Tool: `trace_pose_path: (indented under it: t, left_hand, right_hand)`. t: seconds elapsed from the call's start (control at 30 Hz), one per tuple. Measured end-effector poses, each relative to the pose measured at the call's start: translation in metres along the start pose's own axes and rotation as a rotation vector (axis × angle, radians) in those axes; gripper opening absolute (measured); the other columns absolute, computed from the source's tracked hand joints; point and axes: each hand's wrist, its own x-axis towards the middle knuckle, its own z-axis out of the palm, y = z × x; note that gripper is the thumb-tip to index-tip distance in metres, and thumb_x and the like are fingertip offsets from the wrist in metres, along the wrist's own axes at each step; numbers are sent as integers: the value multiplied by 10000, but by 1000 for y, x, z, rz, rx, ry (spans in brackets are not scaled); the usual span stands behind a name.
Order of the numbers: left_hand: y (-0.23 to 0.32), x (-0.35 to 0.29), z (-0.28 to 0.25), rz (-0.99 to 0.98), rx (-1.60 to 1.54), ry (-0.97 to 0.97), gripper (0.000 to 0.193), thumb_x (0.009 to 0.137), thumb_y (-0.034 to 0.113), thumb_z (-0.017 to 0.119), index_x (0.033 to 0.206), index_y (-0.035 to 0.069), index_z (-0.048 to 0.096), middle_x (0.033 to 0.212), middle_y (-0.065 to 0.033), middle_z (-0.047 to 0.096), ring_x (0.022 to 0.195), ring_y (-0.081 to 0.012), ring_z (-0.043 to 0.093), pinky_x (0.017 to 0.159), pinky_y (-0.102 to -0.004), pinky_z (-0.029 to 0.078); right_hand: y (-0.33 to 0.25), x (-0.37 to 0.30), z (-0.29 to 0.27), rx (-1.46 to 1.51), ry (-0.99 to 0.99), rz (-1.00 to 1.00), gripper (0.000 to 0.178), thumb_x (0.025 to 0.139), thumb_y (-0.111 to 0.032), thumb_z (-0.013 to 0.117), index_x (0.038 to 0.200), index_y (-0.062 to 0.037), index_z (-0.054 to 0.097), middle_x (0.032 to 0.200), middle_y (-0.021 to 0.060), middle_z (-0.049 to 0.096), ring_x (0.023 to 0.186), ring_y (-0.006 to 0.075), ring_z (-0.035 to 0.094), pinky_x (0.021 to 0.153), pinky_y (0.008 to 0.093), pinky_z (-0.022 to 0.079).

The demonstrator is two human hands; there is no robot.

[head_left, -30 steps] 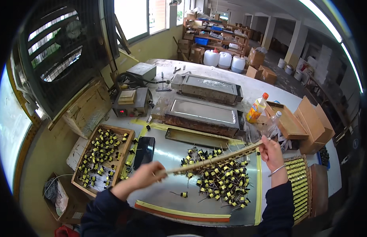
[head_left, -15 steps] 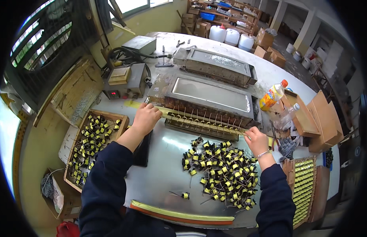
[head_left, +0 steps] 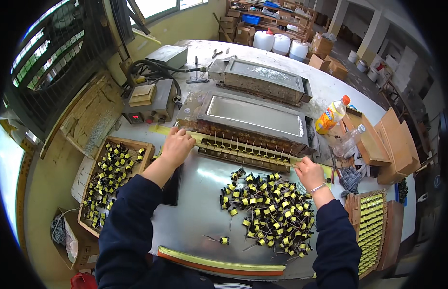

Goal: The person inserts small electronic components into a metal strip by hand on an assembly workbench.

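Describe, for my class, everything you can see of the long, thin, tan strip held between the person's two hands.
The long, thin, tan strip looks rigid and possibly wooden. Small dark pieces are lined up along it, and thin, pale wires stick up in a row. The left hand holds one end and the right hand the other. In the picture it slopes down to the right, above a long, narrow metal trough; whether they touch is unclear.

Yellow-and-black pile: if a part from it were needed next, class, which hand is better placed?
Probably the right hand: it sits just beyond the pile, while the left hand is farther off. Both are at the strip's ends.
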Motion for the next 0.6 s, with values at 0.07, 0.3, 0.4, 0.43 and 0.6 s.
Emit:
trace_pose_path:
  t: [0.07,0.3,0.4,0.43,0.6]
  left_hand:
    - [-5,0,-21,5,-55,63,49,766,220,645,770,174,662,800,44,649,849,-148,576,890,-335,366]
    - [-45,34,-63,-79,-266,172,140,768,243,681,874,152,684,842,11,669,868,-169,593,899,-350,365]
    - [-54,55,-60,-121,-240,158,154,777,262,670,883,152,685,860,9,672,893,-176,592,899,-344,365]
    - [-56,60,-57,-136,-222,159,157,783,269,662,887,155,686,871,9,673,907,-179,591,901,-341,364]
    - [-56,81,-29,-168,-168,144,165,793,295,650,895,171,688,880,3,673,928,-178,587,904,-343,360]
  right_hand:
    - [-4,0,-24,15,18,27,86,745,-183,680,784,-114,649,824,25,577,628,236,619,560,352,512]
    - [8,37,-77,196,147,153,151,753,-205,704,863,-104,682,847,20,630,675,203,626,596,311,504]
    - [18,60,-76,197,139,182,174,755,-214,709,876,-91,685,839,32,633,711,219,626,637,317,498]
    - [21,66,-73,182,140,191,177,757,-218,710,875,-87,686,833,38,631,731,229,626,657,322,494]
    - [37,84,-46,104,181,168,175,767,-291,686,862,-145,686,830,24,614,738,251,628,650,365,496]
